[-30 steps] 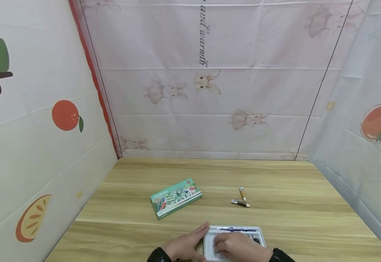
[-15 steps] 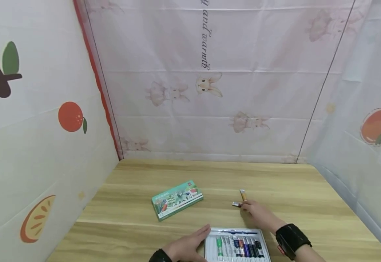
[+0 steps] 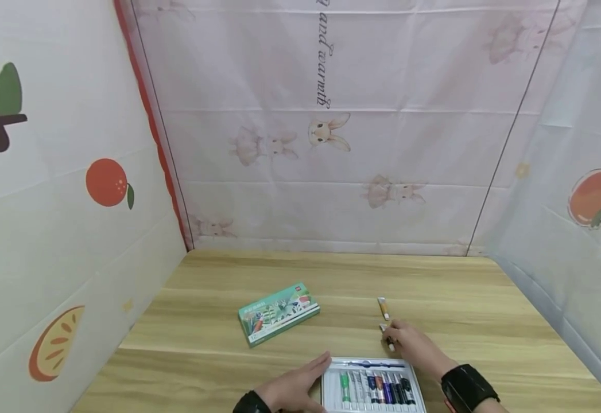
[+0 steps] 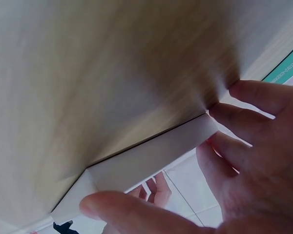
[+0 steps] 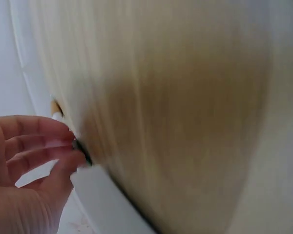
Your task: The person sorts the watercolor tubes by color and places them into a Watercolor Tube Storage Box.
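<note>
While a row of paint tubes (image 3: 377, 389) already lies in the white tray (image 3: 333, 390), the head view shows two left outside: an ochre tube (image 3: 383, 308), untouched on the worktop (image 3: 217, 355), and a dark tube (image 3: 390, 344) pinched by the right hand (image 3: 414, 344) just beyond the tray. In the left wrist view, the left hand (image 4: 254, 190) spreads along the tray's side, its grip loose. In the right wrist view, blur leaves the pinched tube only probably visible.
</note>
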A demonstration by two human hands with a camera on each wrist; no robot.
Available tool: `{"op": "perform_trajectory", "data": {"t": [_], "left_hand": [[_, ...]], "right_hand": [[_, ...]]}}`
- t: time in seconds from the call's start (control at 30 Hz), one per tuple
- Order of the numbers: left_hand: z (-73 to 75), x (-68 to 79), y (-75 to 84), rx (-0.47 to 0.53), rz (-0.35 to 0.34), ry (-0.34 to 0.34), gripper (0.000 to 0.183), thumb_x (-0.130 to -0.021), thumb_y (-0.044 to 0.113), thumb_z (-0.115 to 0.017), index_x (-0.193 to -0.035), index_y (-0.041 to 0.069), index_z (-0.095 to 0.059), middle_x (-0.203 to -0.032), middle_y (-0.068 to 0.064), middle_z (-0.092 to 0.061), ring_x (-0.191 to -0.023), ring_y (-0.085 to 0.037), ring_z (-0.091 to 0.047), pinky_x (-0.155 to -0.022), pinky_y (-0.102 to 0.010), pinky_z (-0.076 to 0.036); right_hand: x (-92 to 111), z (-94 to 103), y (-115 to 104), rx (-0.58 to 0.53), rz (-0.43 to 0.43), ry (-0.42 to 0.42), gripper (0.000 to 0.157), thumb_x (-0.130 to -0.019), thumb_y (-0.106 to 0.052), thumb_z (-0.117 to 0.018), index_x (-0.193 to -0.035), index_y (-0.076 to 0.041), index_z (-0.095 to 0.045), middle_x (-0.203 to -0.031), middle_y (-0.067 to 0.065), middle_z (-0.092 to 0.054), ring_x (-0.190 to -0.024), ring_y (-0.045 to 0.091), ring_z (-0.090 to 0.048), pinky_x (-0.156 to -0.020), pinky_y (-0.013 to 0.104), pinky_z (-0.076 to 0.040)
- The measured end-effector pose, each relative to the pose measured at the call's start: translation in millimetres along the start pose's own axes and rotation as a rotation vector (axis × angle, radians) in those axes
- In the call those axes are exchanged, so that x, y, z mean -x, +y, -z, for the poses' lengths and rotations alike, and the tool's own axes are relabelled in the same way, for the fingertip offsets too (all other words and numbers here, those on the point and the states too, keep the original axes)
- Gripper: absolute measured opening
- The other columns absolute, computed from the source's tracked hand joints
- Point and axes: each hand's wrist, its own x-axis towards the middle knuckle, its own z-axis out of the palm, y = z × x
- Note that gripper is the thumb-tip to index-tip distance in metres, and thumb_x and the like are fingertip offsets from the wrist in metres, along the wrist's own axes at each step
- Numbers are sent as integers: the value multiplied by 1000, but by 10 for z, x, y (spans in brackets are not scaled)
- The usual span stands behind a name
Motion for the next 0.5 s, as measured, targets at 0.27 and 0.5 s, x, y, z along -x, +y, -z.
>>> {"op": "perform_trajectory", "data": {"t": [0.27,0.5], "left_hand": [[-5,0,-1,-2,-7,2,81,-66,43,-61,-131,19,-19,-134,6,-13,-118,-11,-16,-90,-29,-24],[-11,2,0,-47,-30,13,81,-67,44,-59,-132,16,-18,-135,4,-12,-118,-11,-16,-90,-27,-26]], "right_hand": [[16,-3,13,100,27,34,16,-65,-8,-67,-77,-17,-61,-81,-7,-47,-72,8,-47,-56,23,-42],[20,21,-7,80,50,16,14,-67,-8,-65,-78,-16,-62,-73,-9,-51,-66,6,-50,-53,22,-41]]}}
